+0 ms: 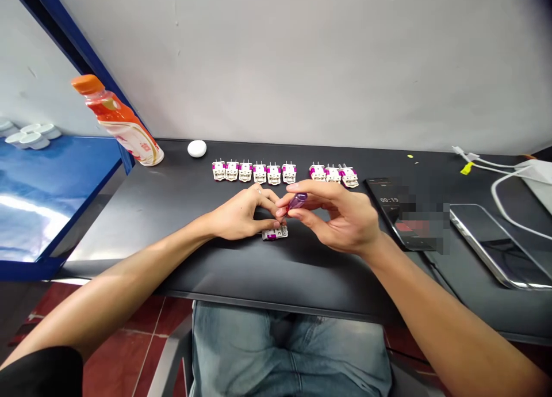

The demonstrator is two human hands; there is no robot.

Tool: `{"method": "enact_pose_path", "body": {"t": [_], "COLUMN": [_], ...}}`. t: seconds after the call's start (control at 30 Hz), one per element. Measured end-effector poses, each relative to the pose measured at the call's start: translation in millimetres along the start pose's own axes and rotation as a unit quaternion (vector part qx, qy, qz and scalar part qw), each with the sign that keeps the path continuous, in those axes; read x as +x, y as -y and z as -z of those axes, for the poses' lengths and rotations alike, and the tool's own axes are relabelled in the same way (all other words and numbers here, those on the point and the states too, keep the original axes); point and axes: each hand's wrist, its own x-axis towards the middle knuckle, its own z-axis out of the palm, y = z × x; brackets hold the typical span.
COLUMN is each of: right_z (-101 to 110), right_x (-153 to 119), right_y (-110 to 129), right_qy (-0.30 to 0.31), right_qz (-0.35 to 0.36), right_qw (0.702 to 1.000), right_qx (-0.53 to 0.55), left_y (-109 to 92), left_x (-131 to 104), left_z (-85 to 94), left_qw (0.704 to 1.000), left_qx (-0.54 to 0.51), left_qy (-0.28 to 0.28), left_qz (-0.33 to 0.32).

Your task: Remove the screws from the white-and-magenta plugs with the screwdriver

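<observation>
My right hand (345, 216) pinches a small screwdriver (297, 200) by its translucent purple handle; its shaft and tip are mostly hidden behind the fingers. Beneath it, my left hand (244, 213) curls its fingers and thumb around a small white and purple electrical module (275, 233) lying on the black desk. The fingertips of both hands meet over this module. Just behind the hands stands a row of several similar white and purple modules (259, 172) with metal pins pointing up. A shorter group of three modules (333, 174) sits to its right, partly behind my right hand.
A dark phone (394, 213) showing a timer and a silver-edged phone (495, 244) lie at right, near white cables (495, 187). An orange-capped bottle (123, 123) and a white rounded object (197, 149) are at back left. The desk (267, 282) meets a grey wall (302, 57).
</observation>
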Motion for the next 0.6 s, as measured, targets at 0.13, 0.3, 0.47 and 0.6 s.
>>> {"method": "enact_pose_path", "body": {"t": [0.13,0.3,0.47,0.6], "right_z": [-3.1,-7.9,-7.7,-6.9], "right_x": [-1.9,-5.1,-5.9,-6.3], "right_y": [-1.3,-4.5,-6.0,-7.1], "right_qy": [-0.017,-0.034,-0.040,-0.034], "right_qz": [-0.011,-0.001,0.004,0.002], "right_qw": [1.000,0.999,0.999,0.999], "right_qx": [-0.009,-0.016,-0.020,-0.011], "left_y": [1.1,5.1,5.8,7.4], "left_x": [0.7,0.3,0.4,0.4], "left_z": [1.4,4.1,2.6,1.8], "left_qw": [1.000,0.999,0.999,0.999], "left_qx": [0.007,0.020,0.022,0.014], "left_qy": [0.019,0.031,0.034,0.034], "left_qz": [0.003,0.003,-0.010,-0.015]}}
